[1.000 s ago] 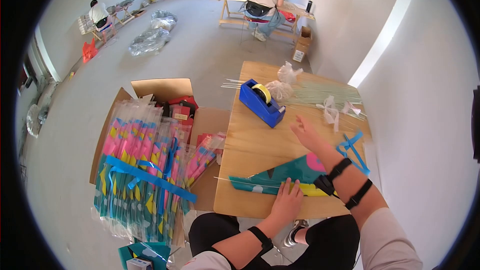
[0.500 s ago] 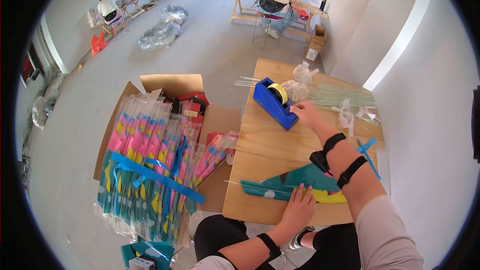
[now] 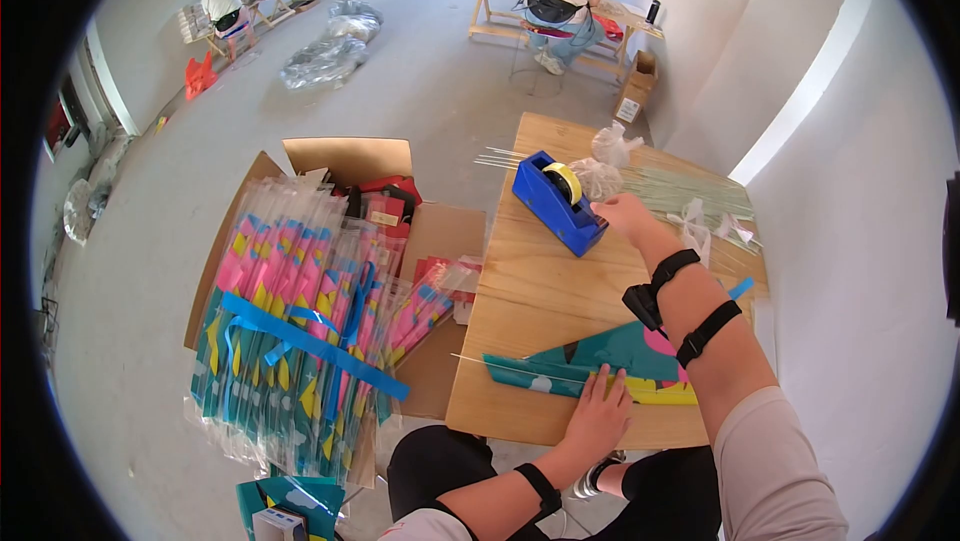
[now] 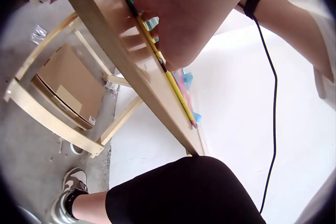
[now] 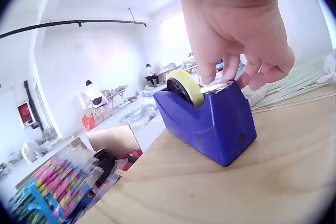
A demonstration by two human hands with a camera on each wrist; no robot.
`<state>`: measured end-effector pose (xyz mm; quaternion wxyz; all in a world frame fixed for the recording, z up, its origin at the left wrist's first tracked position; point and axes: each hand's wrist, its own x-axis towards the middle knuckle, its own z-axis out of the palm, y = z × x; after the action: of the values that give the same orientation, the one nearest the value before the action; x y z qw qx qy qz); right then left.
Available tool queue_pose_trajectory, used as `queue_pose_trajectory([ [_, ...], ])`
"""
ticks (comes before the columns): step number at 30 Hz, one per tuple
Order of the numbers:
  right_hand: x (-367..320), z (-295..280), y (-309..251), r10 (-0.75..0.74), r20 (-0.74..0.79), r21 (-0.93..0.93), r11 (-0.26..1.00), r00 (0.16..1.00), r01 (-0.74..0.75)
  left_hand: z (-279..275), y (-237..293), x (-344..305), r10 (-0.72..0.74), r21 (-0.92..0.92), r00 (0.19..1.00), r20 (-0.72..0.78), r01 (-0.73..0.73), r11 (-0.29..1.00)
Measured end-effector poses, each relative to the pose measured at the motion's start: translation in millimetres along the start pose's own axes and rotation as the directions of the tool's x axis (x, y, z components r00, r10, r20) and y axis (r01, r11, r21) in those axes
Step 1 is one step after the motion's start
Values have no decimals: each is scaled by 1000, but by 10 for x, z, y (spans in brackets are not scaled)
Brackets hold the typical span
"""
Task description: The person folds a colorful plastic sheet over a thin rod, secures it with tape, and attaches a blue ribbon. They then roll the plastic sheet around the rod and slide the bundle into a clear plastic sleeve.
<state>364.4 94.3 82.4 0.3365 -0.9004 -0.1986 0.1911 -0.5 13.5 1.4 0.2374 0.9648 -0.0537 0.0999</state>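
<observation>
On the wooden table, my left hand (image 3: 598,407) lies with extended fingers on a folded teal, pink and yellow printed sheet (image 3: 612,349), pressing near its yellow edge. A thin pale rod (image 3: 467,358) sticks out from the sheet's left end. Further back, my right hand (image 3: 627,217) is at the front end of a blue tape dispenser (image 3: 538,199). In the right wrist view its bent fingers pinch the tape (image 5: 212,87) at the cutting edge; part of the grip is hidden behind the dispenser. A yellowish tape roll (image 5: 185,84) sits in the dispenser.
Left of the table stands an open carton (image 3: 440,231) topped with bagged, colourful printed bundles (image 3: 290,291) and a blue strap (image 3: 330,353). Thin pale rods (image 3: 690,191) and knotted plastic bags (image 3: 613,146) lie at the table's back. Other people sit at tables beyond.
My right hand has moved from above the table to the dispenser's front end and now grips the tape there. The left hand stays on the sheet. The head view has shifted slightly.
</observation>
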Motion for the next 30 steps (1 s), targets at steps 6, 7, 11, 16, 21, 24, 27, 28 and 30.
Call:
queue_pose_trajectory([
  [6,-25,-138,-18,-43,159,44,998,986,37,-11,-3,1,-5,-18,1000,-13,5,1000],
  [7,-32,-150,-44,-43,159,43,998,986,37,-16,-3,-1,-3,-18,1000,-11,3,1000],
  [11,-139,-168,-207,-25,122,69,997,992,17,-35,-7,0,9,-15,1000,13,-8,1000],
  [16,-191,-355,-515,-19,47,58,998,999,17,-36,8,4,-13,-6,1000,5,13,1000],
  [21,-377,-604,-417,87,417,238,950,905,-201,-35,13,13,-16,-6,1000,-2,16,1000],
  [24,-567,-629,-222,160,416,332,890,895,-313,-21,1,7,-15,-15,1000,-6,15,1000],
  [27,-620,-431,189,131,378,476,821,916,-314,10,0,3,-9,-17,1000,-11,9,1000],
  [28,-633,-331,295,131,375,478,821,918,-313,15,-5,5,-5,-14,1000,-12,5,1000],
  [30,-645,-82,408,162,258,561,777,952,-284,11,0,3,-4,-2,1000,-9,4,1000],
])
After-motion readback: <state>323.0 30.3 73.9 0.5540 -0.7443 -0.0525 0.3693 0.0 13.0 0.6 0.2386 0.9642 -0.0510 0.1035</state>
